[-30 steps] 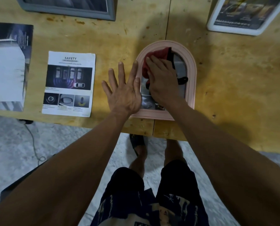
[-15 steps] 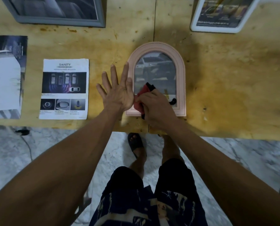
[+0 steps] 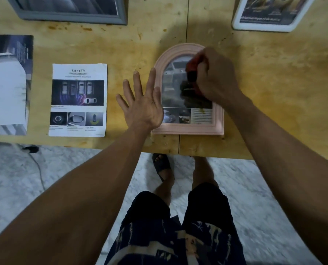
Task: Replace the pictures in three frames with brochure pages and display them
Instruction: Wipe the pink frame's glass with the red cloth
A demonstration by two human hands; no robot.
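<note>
left hand (image 3: 142,109) flat, fingers spread, pinning pink frame (image 3: 188,129) to bench | right hand (image 3: 214,77) fingers gripping red cloth (image 3: 192,70), wiping glass

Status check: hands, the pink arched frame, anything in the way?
Left hand flat, steadying pink frame. Right hand grips red cloth on its glass. Brochure page already inside. Nothing blocking.

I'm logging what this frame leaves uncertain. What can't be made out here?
- Pink arched frame: upper right hidden by the right hand and red cloth.
- Grey frame and white frame: cut off by the top edge.
- Safety page: small print unreadable.
</note>
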